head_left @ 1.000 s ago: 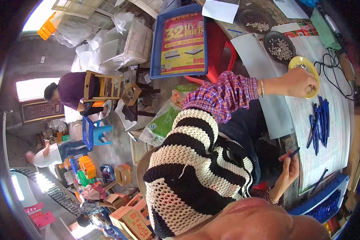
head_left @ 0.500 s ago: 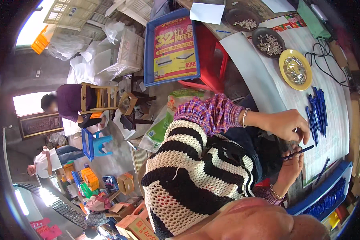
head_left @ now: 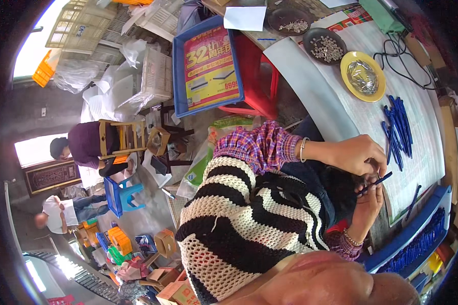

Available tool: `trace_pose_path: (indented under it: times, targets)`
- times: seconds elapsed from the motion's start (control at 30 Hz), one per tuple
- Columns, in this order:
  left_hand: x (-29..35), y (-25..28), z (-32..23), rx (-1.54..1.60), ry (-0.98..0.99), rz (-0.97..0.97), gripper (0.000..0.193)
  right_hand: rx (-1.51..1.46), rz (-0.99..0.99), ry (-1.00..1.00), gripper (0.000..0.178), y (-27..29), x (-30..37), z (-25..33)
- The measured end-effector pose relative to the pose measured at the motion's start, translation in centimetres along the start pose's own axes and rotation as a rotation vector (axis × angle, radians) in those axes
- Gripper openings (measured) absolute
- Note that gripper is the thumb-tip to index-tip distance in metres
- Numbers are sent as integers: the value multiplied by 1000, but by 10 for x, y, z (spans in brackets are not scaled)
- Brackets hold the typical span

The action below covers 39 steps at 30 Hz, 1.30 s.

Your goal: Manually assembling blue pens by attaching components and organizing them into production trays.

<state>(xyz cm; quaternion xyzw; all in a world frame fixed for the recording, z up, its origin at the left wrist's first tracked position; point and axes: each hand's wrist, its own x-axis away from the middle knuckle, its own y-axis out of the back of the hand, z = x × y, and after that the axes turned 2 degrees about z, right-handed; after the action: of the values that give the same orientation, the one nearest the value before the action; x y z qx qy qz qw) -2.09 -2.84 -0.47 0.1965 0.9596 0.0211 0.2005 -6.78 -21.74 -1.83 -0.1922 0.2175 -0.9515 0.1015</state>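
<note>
My right hand point(head_left: 367, 206) pinches a dark blue pen-like rod point(head_left: 382, 179) at the table's edge, with one end jutting out past the fingers. Above it, my left hand point(head_left: 360, 155) is bent palm down, its fingers curled together close to the rod; whether they grip a small part is hidden. Several similar blue rods point(head_left: 399, 129) lie in a loose bundle on the white sheet point(head_left: 421, 152) covering the table. One more single rod point(head_left: 413, 201) rests nearer the tray. Beyond the bundle stands a yellow bowl point(head_left: 346, 68) of slim silver metal pieces.
Two dark dishes point(head_left: 345, 47) of small metal parts sit farther along the table. A blue tray point(head_left: 371, 262) full of blue rods stands beside my right arm. A black cable point(head_left: 392, 68) coils nearby. A red stool point(head_left: 259, 76) holds a blue crate point(head_left: 180, 76). Other people work behind.
My left hand has moved in closer to the rod in my right hand. The whole view has shifted a little, moving the table and bowls slightly left and up.
</note>
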Motion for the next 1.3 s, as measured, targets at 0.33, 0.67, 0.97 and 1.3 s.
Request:
trace_pose_path:
  times: [0.33, 0.67, 0.97, 1.3]
  targets:
    - [4, -4, 7, -132, -82, -4, 17, -13, 25, -9, 18, 7, 0, 0]
    - [8, -6, 8, -143, -51, 49, 20, 65, -46, 32, 19, 6, 2, 0]
    - [5, 1, 10, -105, 13, 19, 22, 234, 11, 64, 18, 8, 5, -2]
    - [9, 4, 4, -37, 108, -2, 19, 374, 38, 101, 15, -3, 7, 2]
